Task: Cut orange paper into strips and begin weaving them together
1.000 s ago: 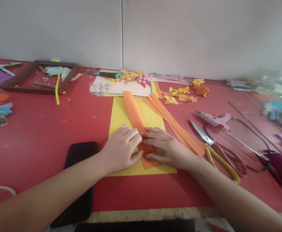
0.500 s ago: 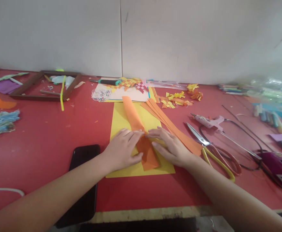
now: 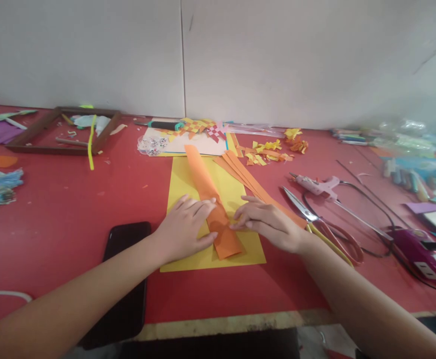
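Observation:
A folded orange paper strip (image 3: 203, 172) lies lengthwise over a yellow paper sheet (image 3: 253, 247), its fold standing slightly off the sheet. My left hand (image 3: 186, 227) rests on its left side, thumb and fingers spread apart and fingertips pressing the strip. On the opposite side, my right hand (image 3: 273, 224) has its fingers bent together, the fingertips gripping the right edge of the strip near its lower half. Several more orange strips (image 3: 255, 184) fan out beyond my right hand, partly under the wrist.
To the right lie scissors (image 3: 311, 214), a pink glue gun (image 3: 318, 187) and a purple power socket (image 3: 423, 257). A black phone (image 3: 128, 249) is by my left forearm. Farther back are a brown frame (image 3: 49, 149), a green-handled cutter (image 3: 165, 125), paper scraps (image 3: 262, 152) and woven pieces (image 3: 195, 127).
My right hand has slid nearer along the orange strip's right edge, its fingers now more bent. My left hand stays nearly in place. The whole view has shifted slightly.

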`<state>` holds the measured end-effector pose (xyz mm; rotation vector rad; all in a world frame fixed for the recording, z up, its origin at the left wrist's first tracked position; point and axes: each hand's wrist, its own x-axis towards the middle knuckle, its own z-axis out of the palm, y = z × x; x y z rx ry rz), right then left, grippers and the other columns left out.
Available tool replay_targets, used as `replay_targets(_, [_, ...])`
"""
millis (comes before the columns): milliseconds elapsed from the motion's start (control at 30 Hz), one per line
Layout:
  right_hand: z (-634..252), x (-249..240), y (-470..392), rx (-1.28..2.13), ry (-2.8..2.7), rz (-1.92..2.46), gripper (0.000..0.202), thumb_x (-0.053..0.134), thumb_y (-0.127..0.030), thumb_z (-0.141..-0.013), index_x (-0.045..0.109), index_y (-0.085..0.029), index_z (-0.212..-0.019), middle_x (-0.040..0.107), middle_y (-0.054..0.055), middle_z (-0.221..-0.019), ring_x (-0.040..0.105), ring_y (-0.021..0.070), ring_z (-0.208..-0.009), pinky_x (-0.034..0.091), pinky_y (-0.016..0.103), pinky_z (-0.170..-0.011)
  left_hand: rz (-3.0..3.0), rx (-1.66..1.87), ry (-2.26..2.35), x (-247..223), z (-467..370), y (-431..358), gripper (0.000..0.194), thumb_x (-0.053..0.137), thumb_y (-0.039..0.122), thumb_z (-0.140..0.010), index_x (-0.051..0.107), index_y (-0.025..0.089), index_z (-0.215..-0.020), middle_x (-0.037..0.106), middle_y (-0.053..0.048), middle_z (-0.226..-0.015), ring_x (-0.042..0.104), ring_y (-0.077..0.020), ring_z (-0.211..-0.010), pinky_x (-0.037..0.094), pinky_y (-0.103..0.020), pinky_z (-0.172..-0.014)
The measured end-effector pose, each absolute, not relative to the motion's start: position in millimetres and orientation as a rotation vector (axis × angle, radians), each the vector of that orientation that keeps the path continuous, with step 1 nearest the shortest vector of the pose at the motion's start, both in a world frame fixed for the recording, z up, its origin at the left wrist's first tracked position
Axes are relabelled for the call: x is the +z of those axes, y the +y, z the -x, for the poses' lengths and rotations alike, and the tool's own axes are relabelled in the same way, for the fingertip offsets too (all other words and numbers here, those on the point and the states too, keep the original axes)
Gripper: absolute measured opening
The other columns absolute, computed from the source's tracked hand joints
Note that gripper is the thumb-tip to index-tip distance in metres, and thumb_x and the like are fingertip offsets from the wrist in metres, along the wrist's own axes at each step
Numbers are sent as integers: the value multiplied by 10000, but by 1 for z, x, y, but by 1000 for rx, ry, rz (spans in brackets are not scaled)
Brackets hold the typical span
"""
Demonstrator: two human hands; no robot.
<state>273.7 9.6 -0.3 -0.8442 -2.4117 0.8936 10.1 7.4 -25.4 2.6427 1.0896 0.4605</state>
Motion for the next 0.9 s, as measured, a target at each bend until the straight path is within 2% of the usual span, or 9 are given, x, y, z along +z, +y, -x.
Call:
replay_targets(100, [-274,7,5,1088,-2398,784,266,416,-170,-957,650,-194,-832,742,41,-825,657,170,-786,498,361,-872,-2645,453,1088,-25,-10,7,483,581,403,-902,495,158,-1309,560,-150,-1433,574,-334,-1216,340,-565,-1086])
replay_targets(200, [-274,8,-2,1402,-2310,745,290,447,-172,-914,623,-190,-685,719,36,-672,630,163,-669,491,295,-682,-2644,434,1091,-26,-10,6,493,567,446,-916,495,156,-1308,540,-140,-1458,560,-335,-1231,334,-567,-1091])
replay_targets(267, [-272,3,-5,1536,-2165,744,285,457,-204,-917,619,-187,-683,692,29,-606,623,159,-602,479,280,-600,-2640,419,1096,-26,-11,5,492,565,440,-918,493,153,-1312,527,-131,-1472,553,-331,-1238,328,-566,-1099])
replay_targets(333, [-267,-4,-4,1403,-2042,873,255,457,-239,-944,643,-186,-778,717,38,-697,650,164,-638,499,287,-612,-2638,409,1104,-26,-11,5,466,567,398,-911,501,153,-1301,528,-126,-1470,555,-326,-1232,315,-573,-1109])
replay_targets(433, [-257,-17,1,831,-2038,1216,169,528,-257,-940,671,-207,-1013,735,75,-971,688,210,-894,538,358,-800,-2646,413,1097,-24,-11,6,443,563,377,-906,515,156,-1287,549,-125,-1447,561,-326,-1221,276,-611,-1126])
replay_targets(533, [-247,-28,5,485,-2148,1259,294,572,-242,-921,610,-212,-1210,699,116,-1167,627,268,-1111,514,458,-950,-2687,456,1040,-24,-11,8,435,546,406,-925,538,144,-1271,590,-135,-1397,562,-318,-1224,240,-625,-1149])
replay_targets(633, [-243,-33,7,351,-2294,1182,333,573,-246,-934,607,-211,-1264,645,127,-1302,546,298,-1229,468,527,-1030,-2766,510,986,-26,-10,8,392,529,409,-944,587,117,-1198,636,-156,-1320,568,-315,-1213,249,-609,-1156])
replay_targets(733, [-243,-33,8,282,-2353,1113,262,569,-249,-945,670,-206,-1183,656,123,-1292,554,303,-1213,476,539,-1013,-2838,544,949,-27,-9,6,361,512,390,-961,618,104,-1153,646,-170,-1298,571,-320,-1201,282,-603,-1146])
replay_targets(900, [-245,-28,5,286,-2292,1047,151,574,-206,-940,708,-209,-1008,750,72,-999,647,246,-974,531,468,-888,-2883,562,854,-22,-7,2,315,513,364,-968,657,117,-1099,678,-157,-1244,612,-310,-1128,329,-609,-1118])
